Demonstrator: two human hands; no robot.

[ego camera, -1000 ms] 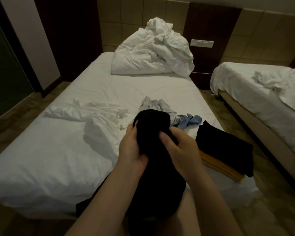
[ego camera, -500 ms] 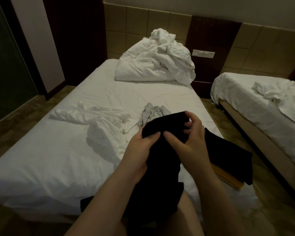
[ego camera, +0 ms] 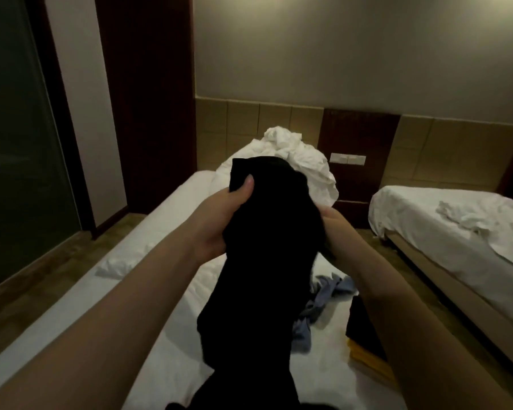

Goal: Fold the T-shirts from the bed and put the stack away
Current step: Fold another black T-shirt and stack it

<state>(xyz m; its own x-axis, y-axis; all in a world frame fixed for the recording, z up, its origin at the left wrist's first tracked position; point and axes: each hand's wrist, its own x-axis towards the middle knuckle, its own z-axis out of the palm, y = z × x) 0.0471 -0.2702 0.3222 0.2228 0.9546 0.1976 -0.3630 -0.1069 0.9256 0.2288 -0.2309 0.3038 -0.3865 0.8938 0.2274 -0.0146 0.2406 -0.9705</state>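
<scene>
Over bed (ego camera: 148, 241): black T-shirt (ego camera: 264, 261) hung bunched.
Left hand (ego camera: 219, 220): pinched top edge.
Right hand (ego camera: 335, 229): gripped its side.
Risk: bunched cloth might twist, spoiling the fold.

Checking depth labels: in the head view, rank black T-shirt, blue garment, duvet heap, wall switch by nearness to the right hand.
1. black T-shirt, gripped by the right hand.
2. blue garment, on the bed below.
3. duvet heap, bed's head.
4. wall switch, far wall.
</scene>
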